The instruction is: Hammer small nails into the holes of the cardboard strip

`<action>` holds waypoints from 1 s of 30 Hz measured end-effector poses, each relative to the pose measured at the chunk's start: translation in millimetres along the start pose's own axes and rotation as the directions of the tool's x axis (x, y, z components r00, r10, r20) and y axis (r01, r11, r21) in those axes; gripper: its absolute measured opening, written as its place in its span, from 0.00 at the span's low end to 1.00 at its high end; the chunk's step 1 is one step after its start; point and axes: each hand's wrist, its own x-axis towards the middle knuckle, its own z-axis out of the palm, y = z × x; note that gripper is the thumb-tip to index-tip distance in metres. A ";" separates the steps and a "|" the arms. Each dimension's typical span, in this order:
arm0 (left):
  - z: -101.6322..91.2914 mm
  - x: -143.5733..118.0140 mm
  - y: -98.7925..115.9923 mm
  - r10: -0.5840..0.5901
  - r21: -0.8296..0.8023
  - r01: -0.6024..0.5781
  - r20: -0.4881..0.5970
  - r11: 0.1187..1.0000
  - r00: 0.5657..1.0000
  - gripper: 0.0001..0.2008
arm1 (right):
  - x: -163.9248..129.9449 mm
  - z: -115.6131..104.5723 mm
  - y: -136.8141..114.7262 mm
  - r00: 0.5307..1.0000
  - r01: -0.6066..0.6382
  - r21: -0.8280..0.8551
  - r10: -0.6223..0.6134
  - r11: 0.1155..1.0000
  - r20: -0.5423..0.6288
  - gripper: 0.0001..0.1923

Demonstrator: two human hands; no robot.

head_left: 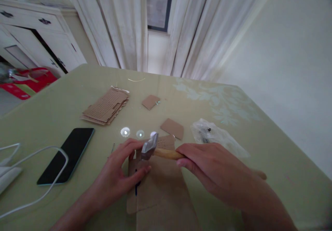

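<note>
Hammer (151,147) held over cardboard sheet (160,186).
Handle gripped in closed right hand (207,165); sheet pinned by curled left hand (121,170).

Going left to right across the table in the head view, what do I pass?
White cable → phone → left hand → hammer head → right hand → plastic bag.

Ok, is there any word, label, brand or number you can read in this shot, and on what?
None can be read.
Red packaging at the left edge: print, if any, too blurred.
Phone: screen dark, no text.
Perforated cardboard stack: rows of holes only.
Hammer in the right hand, cardboard under the left hand: no markings visible.
</note>
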 end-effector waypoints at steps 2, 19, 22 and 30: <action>-0.3 -1.3 -0.7 -0.020 -0.028 0.021 0.025 0.999 0.999 0.29 | 2.3 3.9 0.2 0.999 0.021 -0.052 -0.018 0.998 0.047 0.11; -4.4 -1.6 -0.1 -0.029 -0.050 0.032 0.059 0.998 0.998 0.31 | 5.9 1.0 5.0 0.999 0.027 -0.073 -0.024 0.997 0.048 0.12; -24.7 1.7 -6.5 -0.033 0.003 0.033 -0.047 0.999 0.998 0.29 | 5.3 0.3 12.4 0.998 0.011 -0.122 -0.004 0.992 0.065 0.12; -67.4 -35.3 -29.2 -0.407 0.373 0.480 -0.260 0.794 0.876 0.24 | 10.2 7.9 22.5 0.997 -0.003 -0.142 0.014 0.990 0.070 0.15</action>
